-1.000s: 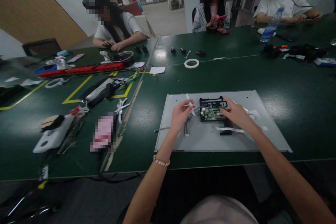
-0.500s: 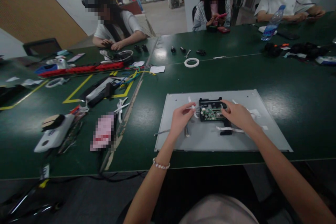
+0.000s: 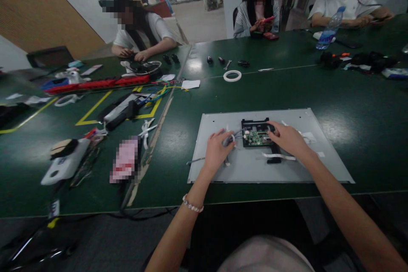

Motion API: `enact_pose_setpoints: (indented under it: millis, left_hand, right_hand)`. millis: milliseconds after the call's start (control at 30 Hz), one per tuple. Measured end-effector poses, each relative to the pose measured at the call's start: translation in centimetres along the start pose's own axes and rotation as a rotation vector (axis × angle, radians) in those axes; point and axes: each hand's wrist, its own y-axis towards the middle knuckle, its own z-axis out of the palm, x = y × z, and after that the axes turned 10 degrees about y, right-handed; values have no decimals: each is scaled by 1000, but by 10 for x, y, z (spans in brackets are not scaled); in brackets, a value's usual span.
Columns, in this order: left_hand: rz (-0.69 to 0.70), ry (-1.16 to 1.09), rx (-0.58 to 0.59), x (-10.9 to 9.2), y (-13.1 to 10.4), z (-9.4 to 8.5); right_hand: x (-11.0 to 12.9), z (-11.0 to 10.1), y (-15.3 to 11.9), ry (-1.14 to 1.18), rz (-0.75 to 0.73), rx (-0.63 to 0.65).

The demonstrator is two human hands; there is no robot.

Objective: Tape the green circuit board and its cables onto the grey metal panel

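Several loose items crowd the far left of the dark green worktop [image 3: 178, 165]: a white handheld device [image 3: 65, 165] near the front edge, a red power strip [image 3: 98, 85] farther back, and yellow tape lines [image 3: 105, 104] marking a box on the surface. Behind the power strip a seated person [image 3: 138, 36] rests both hands on the worktop beside a coil of cable.

Toward the middle lies a flat grey metal panel [image 3: 287, 172], close to the front edge. The left hand [image 3: 218, 148], with a beaded bracelet [image 3: 191, 206] at the wrist, rests on the panel's left part, its fingers curled and pinching a small white strip of tape [image 3: 232, 138] where a bundle of grey wires [image 3: 237, 133] runs toward the board. Just to the right sits a black plastic frame [image 3: 255, 124] holding a green circuit board [image 3: 256, 138], on the middle of the panel. The right hand [image 3: 287, 138] lies over the frame's right side, its fingers bent down and touching the board's right edge; whether they grip anything I cannot tell. A white ribbon cable [image 3: 276, 156] lies on the panel just in front of that hand.

Farther back, a white roll of tape [image 3: 232, 76] lies alone on the worktop. At the far right stands a plastic water bottle [image 3: 330, 29], near another seated person [image 3: 350, 2].
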Motion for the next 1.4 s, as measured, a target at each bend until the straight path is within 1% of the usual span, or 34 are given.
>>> enact_pose_setpoints:
  millis: [133,267,367,467,567,667,800,867,1033,1233,1333,1400]
  left_hand:
    - [17,114,50,6,-6,-3]
    - [31,228,108,4,-9,-6]
    - [55,331,87,1,-10,-11]
    - [110,399,61,-1,-12,-15]
    - [173,381,140,3,-12,-19]
    - [217,308,225,8,-11,-23]
    - [361,239,373,14,-11,-32]
    - [416,236,424,16,-11,-36]
    - [470,247,459,20,-10,-42]
    - [415,329,450,21,-5,-45]
    - [414,332,480,20,-1,-47]
    - [414,318,501,18,0,-49]
  right_hand:
    - [0,0,0,-20,0,-1]
    - [0,1,0,-17,-9,-3]
    - [-2,1,0,-17,-14,-2]
    - [-2,2,0,-19,-23,1]
    - [-2,1,0,-21,-23,3]
    - [0,0,0,-17,-9,5]
    - [1,0,-1,-7,-13,14]
    - [1,0,0,-9,-12,12]
    - [-1,1,0,6,-29,14]
    - [0,0,-1,-3,-32,0]
    - [1,-1,-1,12,-44,-8]
    - [0,-4,-1,69,-45,1]
